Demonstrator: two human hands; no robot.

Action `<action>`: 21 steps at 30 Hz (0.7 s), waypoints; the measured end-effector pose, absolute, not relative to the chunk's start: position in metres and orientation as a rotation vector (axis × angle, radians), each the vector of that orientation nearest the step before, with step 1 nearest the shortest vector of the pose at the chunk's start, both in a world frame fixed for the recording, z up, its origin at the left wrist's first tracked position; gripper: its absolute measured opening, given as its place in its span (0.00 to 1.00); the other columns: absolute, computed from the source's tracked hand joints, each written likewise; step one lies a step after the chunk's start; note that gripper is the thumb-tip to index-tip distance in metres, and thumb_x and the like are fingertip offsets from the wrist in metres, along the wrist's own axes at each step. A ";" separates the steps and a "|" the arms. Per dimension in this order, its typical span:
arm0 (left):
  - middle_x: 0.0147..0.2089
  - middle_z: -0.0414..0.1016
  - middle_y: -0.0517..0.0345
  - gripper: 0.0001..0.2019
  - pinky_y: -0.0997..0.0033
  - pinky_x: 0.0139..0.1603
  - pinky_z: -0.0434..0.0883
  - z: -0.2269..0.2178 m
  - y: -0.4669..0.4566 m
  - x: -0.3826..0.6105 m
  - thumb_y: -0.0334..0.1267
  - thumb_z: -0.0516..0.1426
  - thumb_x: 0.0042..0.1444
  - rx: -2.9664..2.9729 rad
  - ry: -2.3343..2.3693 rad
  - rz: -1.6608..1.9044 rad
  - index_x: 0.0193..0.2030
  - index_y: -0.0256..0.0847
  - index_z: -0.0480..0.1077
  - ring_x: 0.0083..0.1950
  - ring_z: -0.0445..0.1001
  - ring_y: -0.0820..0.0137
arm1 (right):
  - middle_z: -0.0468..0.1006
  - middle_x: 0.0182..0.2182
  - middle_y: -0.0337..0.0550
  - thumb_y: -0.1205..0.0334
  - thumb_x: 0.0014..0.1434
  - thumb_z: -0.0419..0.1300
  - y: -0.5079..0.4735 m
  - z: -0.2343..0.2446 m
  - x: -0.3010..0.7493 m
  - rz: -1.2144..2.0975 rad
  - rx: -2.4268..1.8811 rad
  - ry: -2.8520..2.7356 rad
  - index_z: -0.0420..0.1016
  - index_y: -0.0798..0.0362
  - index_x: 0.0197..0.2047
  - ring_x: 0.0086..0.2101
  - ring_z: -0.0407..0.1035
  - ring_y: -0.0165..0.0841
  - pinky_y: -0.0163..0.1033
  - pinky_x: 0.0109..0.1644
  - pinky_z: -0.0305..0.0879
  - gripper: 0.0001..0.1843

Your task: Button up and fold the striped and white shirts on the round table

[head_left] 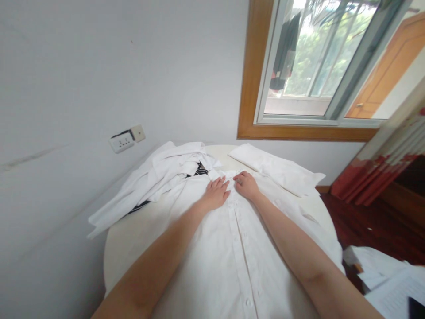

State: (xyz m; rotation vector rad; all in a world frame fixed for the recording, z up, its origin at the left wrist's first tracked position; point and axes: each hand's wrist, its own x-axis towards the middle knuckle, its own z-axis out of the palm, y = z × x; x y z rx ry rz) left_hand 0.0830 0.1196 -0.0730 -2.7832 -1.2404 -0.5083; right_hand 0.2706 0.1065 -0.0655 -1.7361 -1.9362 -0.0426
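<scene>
A white button-up shirt (232, 257) lies spread out, front side up, on a round cream table (122, 243). My left hand (217, 191) rests flat on the shirt near its collar, fingers stretched out. Just to the right of the button placket, my right hand (246, 184) sits with fingers curled and pressed together on the cloth near the top button. The two hands almost touch.
A heap of white clothes with a dark striped piece (159, 177) lies at the table's far left. A folded white garment (279, 170) lies far right. A wall socket (122, 141) and window (308, 66) are behind. White papers (381, 270) sit low right over a dark floor.
</scene>
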 end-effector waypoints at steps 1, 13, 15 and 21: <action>0.69 0.52 0.51 0.23 0.48 0.66 0.52 -0.075 0.120 0.083 0.46 0.46 0.63 -2.800 -1.241 -0.484 0.64 0.45 0.58 0.68 0.52 0.58 | 0.70 0.45 0.46 0.65 0.56 0.54 0.106 -0.066 0.271 -0.021 -1.729 -1.956 0.74 0.49 0.47 0.46 0.65 0.35 0.38 0.54 0.58 0.17; 0.70 0.51 0.53 0.24 0.46 0.66 0.50 -0.070 0.113 0.084 0.50 0.44 0.63 -2.794 -1.271 -0.454 0.65 0.53 0.55 0.69 0.50 0.59 | 0.65 0.52 0.51 0.60 0.65 0.47 0.093 -0.065 0.261 -0.113 -1.770 -2.084 0.66 0.51 0.55 0.54 0.60 0.36 0.43 0.59 0.53 0.17; 0.69 0.52 0.54 0.23 0.47 0.66 0.50 -0.069 0.106 0.080 0.50 0.44 0.63 -2.786 -1.257 -0.463 0.65 0.53 0.56 0.69 0.51 0.59 | 0.64 0.53 0.51 0.60 0.66 0.46 0.082 -0.062 0.256 -0.131 -1.794 -2.102 0.65 0.51 0.56 0.54 0.59 0.36 0.44 0.60 0.52 0.18; 0.70 0.48 0.53 0.28 0.52 0.67 0.49 -0.073 0.076 0.057 0.51 0.44 0.63 -2.762 -1.212 -0.517 0.68 0.48 0.50 0.70 0.49 0.61 | 0.65 0.56 0.49 0.57 0.66 0.45 0.040 -0.060 0.235 -0.120 -1.836 -2.045 0.63 0.47 0.57 0.59 0.54 0.38 0.58 0.63 0.42 0.19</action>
